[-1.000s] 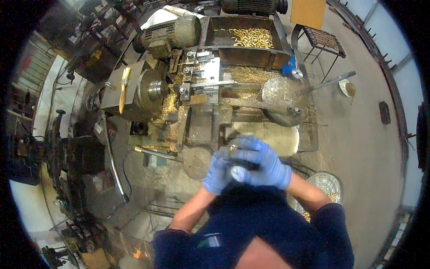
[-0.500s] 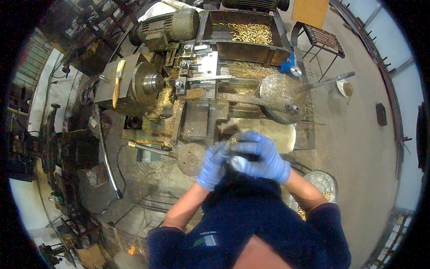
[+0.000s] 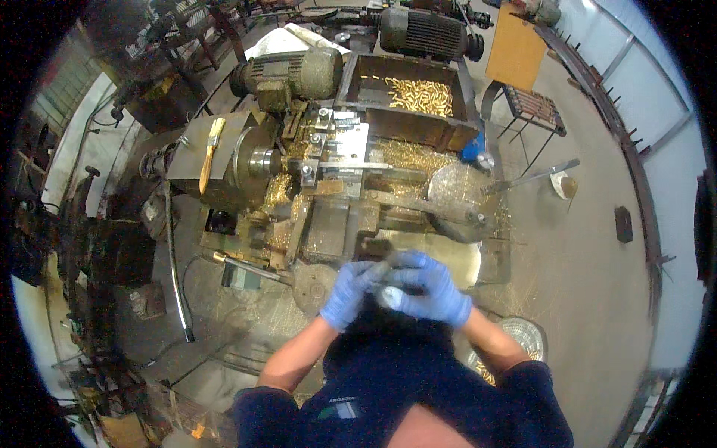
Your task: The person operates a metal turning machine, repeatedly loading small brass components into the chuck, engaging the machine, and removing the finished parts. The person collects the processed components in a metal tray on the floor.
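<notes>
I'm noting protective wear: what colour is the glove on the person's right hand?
The right glove is blue; it shows best in the head view.

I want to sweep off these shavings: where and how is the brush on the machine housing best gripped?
Probably by the wooden handle, with the nearer left hand coming from the near side: the brush lies with its slim handle end nearest, pale bristles pointing away.

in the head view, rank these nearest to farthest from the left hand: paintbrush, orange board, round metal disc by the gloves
1. Round metal disc: just left of the left hand.
2. Paintbrush: farther forward and left, lying on the metal housing.
3. Orange board: far back, toward the right.
</notes>
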Demonstrator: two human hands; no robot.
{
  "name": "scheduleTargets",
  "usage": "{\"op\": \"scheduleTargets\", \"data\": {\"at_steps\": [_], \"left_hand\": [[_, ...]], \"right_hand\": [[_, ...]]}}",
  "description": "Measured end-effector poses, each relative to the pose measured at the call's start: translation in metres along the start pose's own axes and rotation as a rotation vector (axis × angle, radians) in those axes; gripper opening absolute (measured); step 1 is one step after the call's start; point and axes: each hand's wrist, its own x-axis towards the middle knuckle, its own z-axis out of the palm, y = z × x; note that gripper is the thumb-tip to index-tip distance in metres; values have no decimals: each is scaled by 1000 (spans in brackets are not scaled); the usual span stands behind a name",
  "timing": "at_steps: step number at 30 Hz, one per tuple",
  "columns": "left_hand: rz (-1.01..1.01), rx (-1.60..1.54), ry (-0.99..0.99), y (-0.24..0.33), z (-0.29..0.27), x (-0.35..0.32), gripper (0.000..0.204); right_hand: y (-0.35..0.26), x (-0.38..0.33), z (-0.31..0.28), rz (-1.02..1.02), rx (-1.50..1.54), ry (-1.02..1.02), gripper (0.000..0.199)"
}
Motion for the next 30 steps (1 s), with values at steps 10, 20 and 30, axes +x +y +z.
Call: {"op": "scheduleTargets", "data": {"at_steps": [10,20,30], "left_hand": [[297,414,222,47,-48,-29,30],[673,1499,1263,150,-190,-22,49],[836,1561,1077,129,-229,9,31]], "right_hand": [[23,25,-56,1,-297,-78,30],[41,79,-63,-173,-651,213,43],[46,-57,-17,153,-491,57,34]]}}
